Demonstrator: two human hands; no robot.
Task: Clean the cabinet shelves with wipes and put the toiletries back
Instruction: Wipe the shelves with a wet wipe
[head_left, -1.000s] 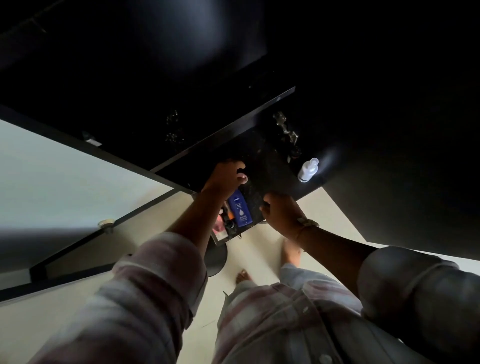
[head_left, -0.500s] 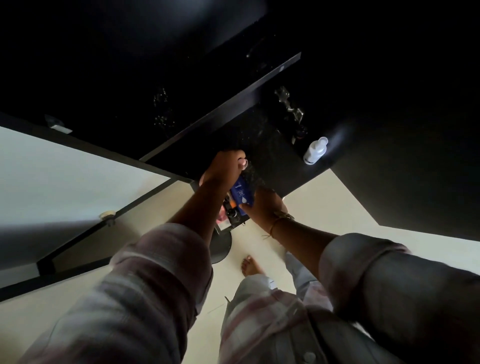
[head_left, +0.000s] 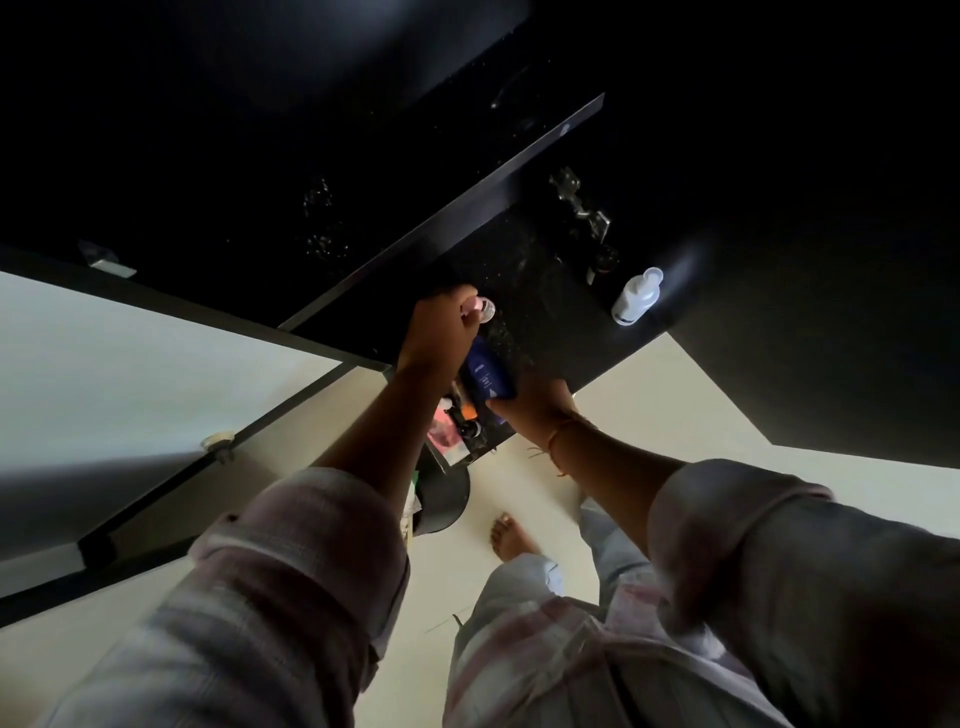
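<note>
Gripping the blue bottle (head_left: 487, 375) is the right hand (head_left: 537, 408); the left hand (head_left: 441, 330) pinches a clear cap (head_left: 485, 310).

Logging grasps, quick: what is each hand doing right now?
Left hand: fingers curled round a small pinkish item, too small to identify.
Right hand: holding the blue bottle from below.
</note>
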